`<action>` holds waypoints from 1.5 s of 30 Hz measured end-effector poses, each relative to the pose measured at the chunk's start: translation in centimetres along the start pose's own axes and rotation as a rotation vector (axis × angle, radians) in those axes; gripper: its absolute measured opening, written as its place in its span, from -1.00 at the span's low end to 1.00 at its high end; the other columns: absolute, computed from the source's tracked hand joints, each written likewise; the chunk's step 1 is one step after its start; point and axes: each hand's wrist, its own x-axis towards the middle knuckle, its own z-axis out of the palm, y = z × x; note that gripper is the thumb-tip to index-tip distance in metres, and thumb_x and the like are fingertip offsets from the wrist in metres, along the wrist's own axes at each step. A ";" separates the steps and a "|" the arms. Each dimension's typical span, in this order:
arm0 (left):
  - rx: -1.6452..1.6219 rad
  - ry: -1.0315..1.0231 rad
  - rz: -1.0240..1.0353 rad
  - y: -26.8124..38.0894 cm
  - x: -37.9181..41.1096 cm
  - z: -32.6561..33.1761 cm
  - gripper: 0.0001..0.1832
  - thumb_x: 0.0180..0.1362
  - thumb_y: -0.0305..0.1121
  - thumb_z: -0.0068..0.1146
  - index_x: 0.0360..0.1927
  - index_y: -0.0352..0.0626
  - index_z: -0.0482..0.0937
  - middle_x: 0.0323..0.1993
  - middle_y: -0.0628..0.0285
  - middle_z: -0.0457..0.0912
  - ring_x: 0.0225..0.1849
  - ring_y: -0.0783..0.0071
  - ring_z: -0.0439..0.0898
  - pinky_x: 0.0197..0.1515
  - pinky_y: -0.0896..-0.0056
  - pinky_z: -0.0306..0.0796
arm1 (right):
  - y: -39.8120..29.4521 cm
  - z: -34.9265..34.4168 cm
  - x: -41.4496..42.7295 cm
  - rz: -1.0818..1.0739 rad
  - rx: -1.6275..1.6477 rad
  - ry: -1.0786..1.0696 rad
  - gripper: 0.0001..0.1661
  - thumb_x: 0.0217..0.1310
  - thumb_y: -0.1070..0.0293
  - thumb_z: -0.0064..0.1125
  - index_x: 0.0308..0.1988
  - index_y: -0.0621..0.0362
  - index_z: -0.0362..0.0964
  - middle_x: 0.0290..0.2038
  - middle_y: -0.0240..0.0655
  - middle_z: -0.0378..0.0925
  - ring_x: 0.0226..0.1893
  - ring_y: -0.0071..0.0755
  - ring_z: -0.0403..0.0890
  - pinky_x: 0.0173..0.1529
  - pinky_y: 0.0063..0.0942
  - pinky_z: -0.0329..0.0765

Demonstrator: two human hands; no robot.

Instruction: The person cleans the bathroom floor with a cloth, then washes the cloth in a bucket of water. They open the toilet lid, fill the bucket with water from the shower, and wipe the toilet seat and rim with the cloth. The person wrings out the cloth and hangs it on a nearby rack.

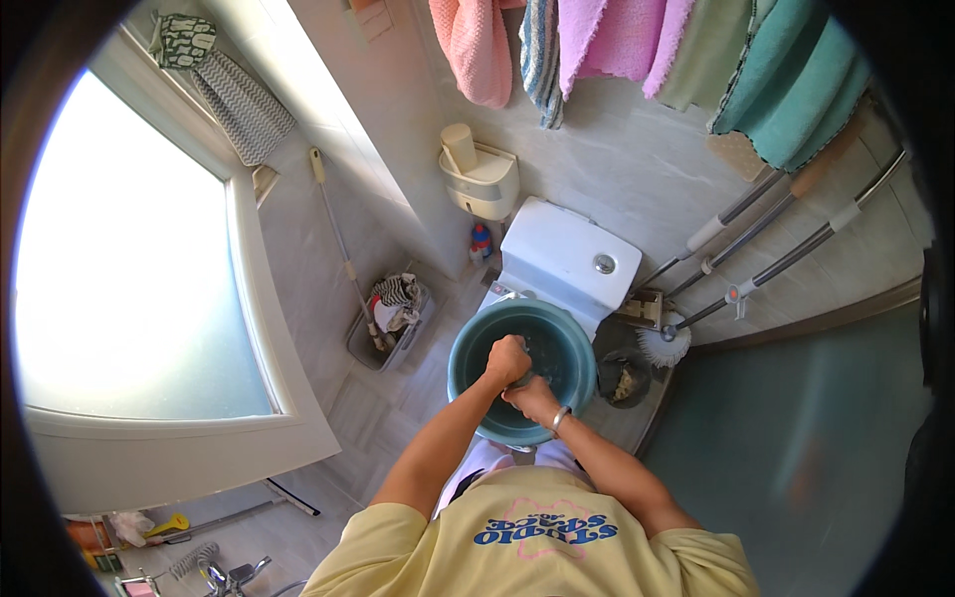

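Note:
A round teal plastic basin with some water in it rests on the white toilet. Over its middle, my left hand is closed in a fist. My right hand, below a silver bracelet at the wrist, grips close beside it. Both are shut on a small wet greyish cloth; most of it is hidden inside my fingers, so its full shape cannot be seen.
Towels hang above the toilet. Mop handles and a round white brush lean on the right. A waste bin stands beside the basin. Leftward are a grey tub of cloths and an open door.

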 end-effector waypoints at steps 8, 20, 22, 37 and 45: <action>-0.247 -0.105 -0.136 1.3 0.1 0.6 -0.69 -0.03 -0.25 0.32 -0.31 -0.31 0.70 -0.36 -0.02 0.67 -0.27 0.12 0.67 -0.16 0.13 0.54 | 3.5 -0.1 1.4 -0.290 -0.427 0.365 -0.69 0.07 0.19 0.26 -0.33 0.24 0.54 -0.38 -0.05 0.69 -0.34 -0.01 0.72 -0.33 -0.23 0.60; -1.897 -0.678 0.158 -2.0 -2.5 -0.6 -0.46 0.33 -0.06 0.00 0.27 -0.17 0.46 0.36 -0.14 0.33 0.25 -0.23 0.44 0.29 -0.29 0.29 | -2.2 -2.2 -4.0 0.075 1.448 -1.056 -0.22 0.19 -0.28 0.07 -0.07 0.32 0.45 -0.38 -0.12 0.62 -0.61 -0.43 0.53 -0.53 -0.58 0.46; -2.214 -0.677 0.285 0.3 -4.1 -1.5 -0.50 0.38 -0.01 -0.06 0.30 0.01 0.47 0.41 -0.12 0.27 0.30 -0.21 0.41 0.27 -0.43 0.26 | -2.0 -1.8 -4.2 0.096 1.576 -0.956 -0.21 0.20 -0.29 0.07 -0.06 0.32 0.45 -0.34 -0.12 0.61 -0.58 -0.42 0.55 -0.51 -0.57 0.48; -1.350 -0.568 -0.089 3.0 -3.6 -6.6 -0.64 0.28 -0.29 0.23 0.01 -0.36 0.53 -0.52 0.31 0.47 -0.51 0.48 0.48 -0.14 0.18 0.56 | -5.2 -2.2 -6.4 0.105 0.960 -0.423 -0.75 0.15 0.38 0.35 -0.28 0.05 0.37 -0.45 -0.41 0.42 -0.58 -0.66 0.39 -0.66 -0.74 0.14; -1.094 -0.189 -0.201 3.2 -2.7 -4.4 -0.73 0.18 -0.50 0.22 -0.60 -0.25 0.45 -0.69 0.21 0.42 -0.74 0.43 0.36 -0.58 0.27 0.35 | -3.2 0.4 -3.8 -0.368 0.158 0.183 -0.67 -0.02 0.37 0.33 -0.22 0.16 0.41 -0.47 -0.35 0.52 -0.54 -0.46 0.57 -0.54 -0.45 0.45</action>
